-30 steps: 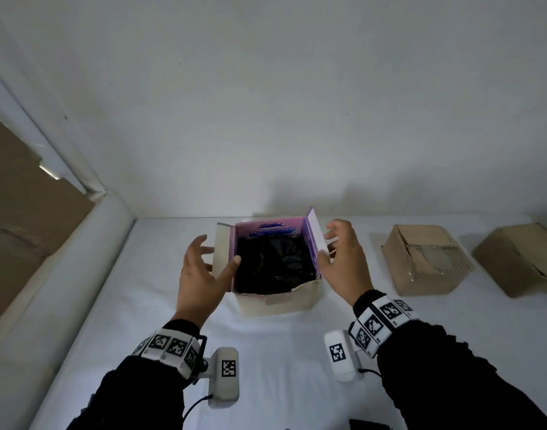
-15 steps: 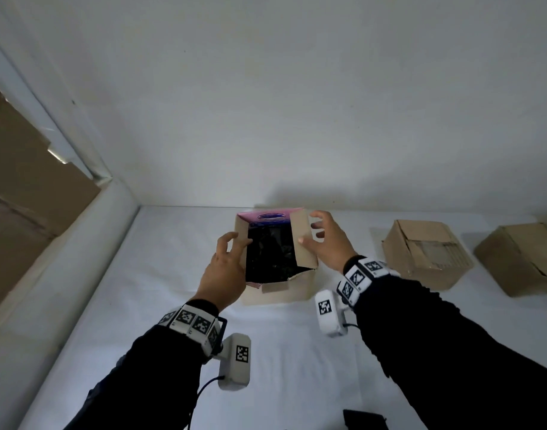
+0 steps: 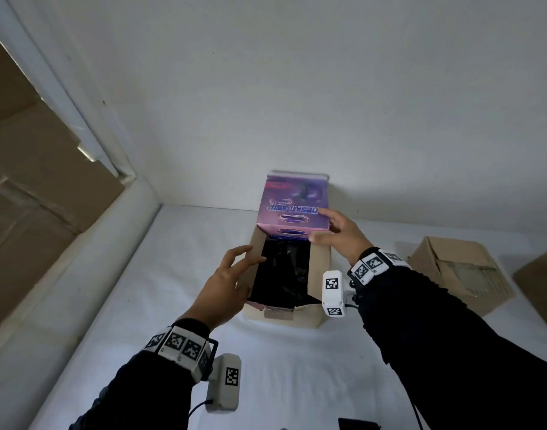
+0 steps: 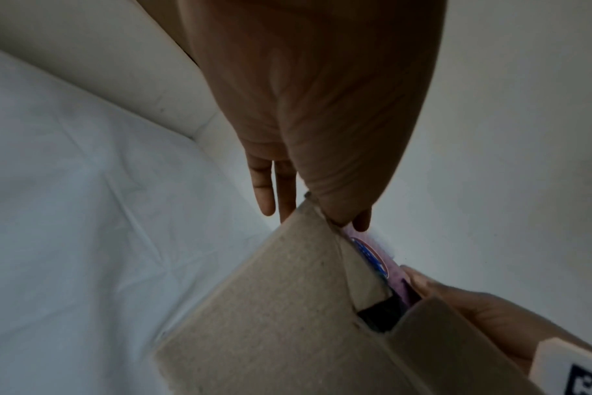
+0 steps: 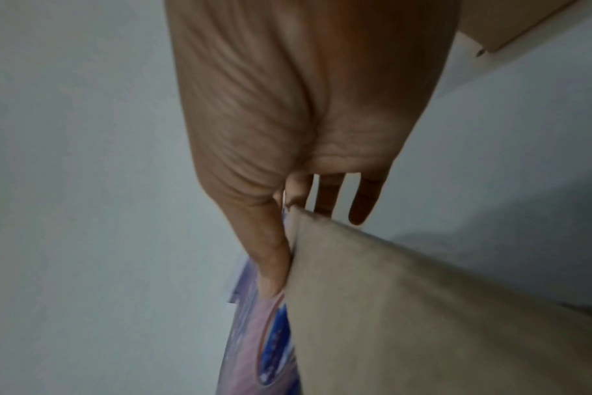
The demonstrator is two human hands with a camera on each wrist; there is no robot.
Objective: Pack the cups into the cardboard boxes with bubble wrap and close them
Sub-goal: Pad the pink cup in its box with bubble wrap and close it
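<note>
A cardboard box point(image 3: 284, 315) stands on the white table, with something dark and crinkled point(image 3: 284, 271) inside; no cup shows. Its purple printed back flap point(image 3: 294, 200) stands upright. My left hand point(image 3: 244, 259) presses the left side flap point(image 3: 255, 262) inward with straight fingers. My right hand point(image 3: 325, 225) rests on the right side flap point(image 3: 318, 268), index finger touching the purple flap. In the left wrist view my left hand point(image 4: 308, 133) has its thumb on the brown flap's point(image 4: 271, 307) corner. In the right wrist view my right hand's point(image 5: 304, 107) thumb lies between the purple flap point(image 5: 254, 334) and the brown flap point(image 5: 423, 307).
Two closed brown boxes point(image 3: 461, 271) point(image 3: 542, 283) sit on the table to the right. A white wall runs close behind the box. A raised white ledge point(image 3: 64, 274) and brown cardboard point(image 3: 33, 181) line the left side. A small black item point(image 3: 357, 424) lies at the near edge.
Both side flaps have folded inward over the dark contents. The purple back flap now stands up tall. My right hand moved back toward it; my left hand moved onto the left flap.
</note>
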